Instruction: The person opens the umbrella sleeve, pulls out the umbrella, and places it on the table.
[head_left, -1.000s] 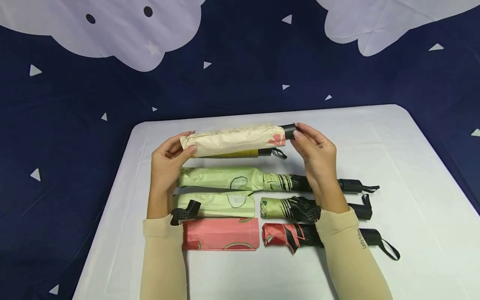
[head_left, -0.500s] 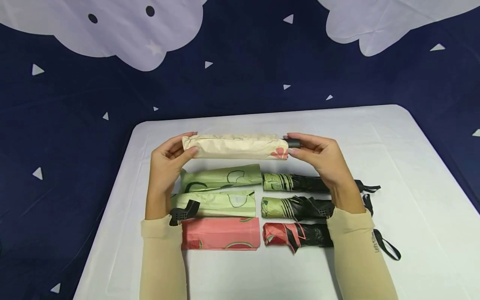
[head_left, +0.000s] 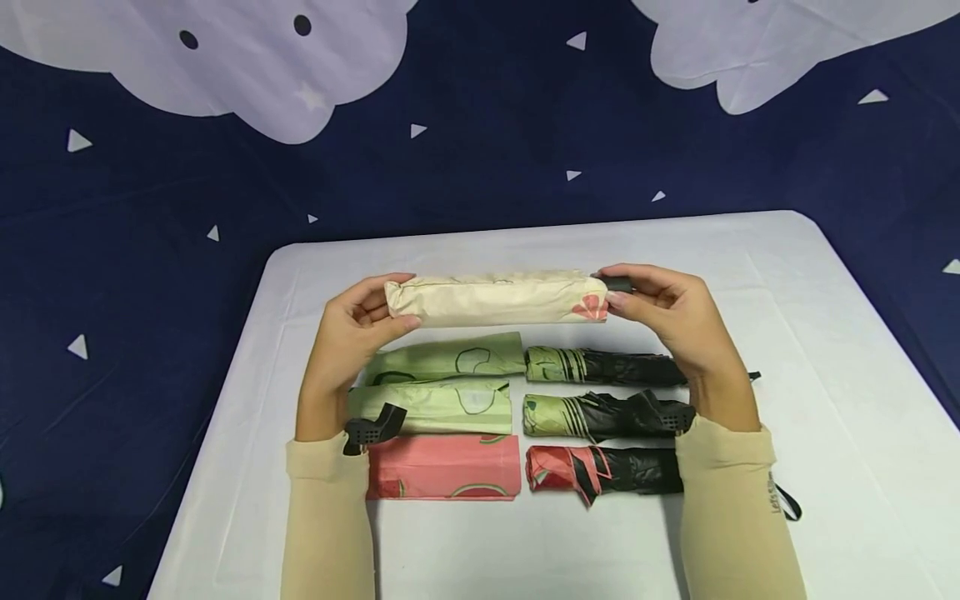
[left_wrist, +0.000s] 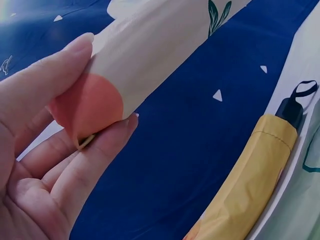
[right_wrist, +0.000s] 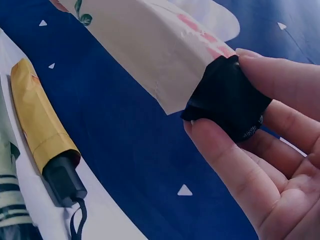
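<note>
A folded umbrella in a cream sleeve [head_left: 495, 304] is held level above the table between both hands. The sleeve has a coral flower print at its right end, and the umbrella's black handle [right_wrist: 227, 97] sticks out there. My left hand [head_left: 358, 329] pinches the sleeve's left end, where a coral patch [left_wrist: 95, 100] shows in the left wrist view. At the other end, my right hand [head_left: 671, 317] grips the black handle with thumb and fingers. In the wrist views a yellow-sleeved umbrella [left_wrist: 250, 175] lies below; it is hidden in the head view.
On the white table [head_left: 480, 550] lie two green sleeves, one farther [head_left: 450, 354] and one nearer [head_left: 442, 406], and a pink watermelon sleeve [head_left: 442, 468]. To their right are two green-and-black umbrellas [head_left: 585, 367] and a red-and-black umbrella [head_left: 600, 471]. A dark blue cloth [head_left: 480, 167] hangs behind.
The cream-sleeved umbrella has come lower and then right, turning from tilted to level. Both hands moved with it, the right hand gripping the handle throughout. The yellow umbrella became hidden in the head view.
</note>
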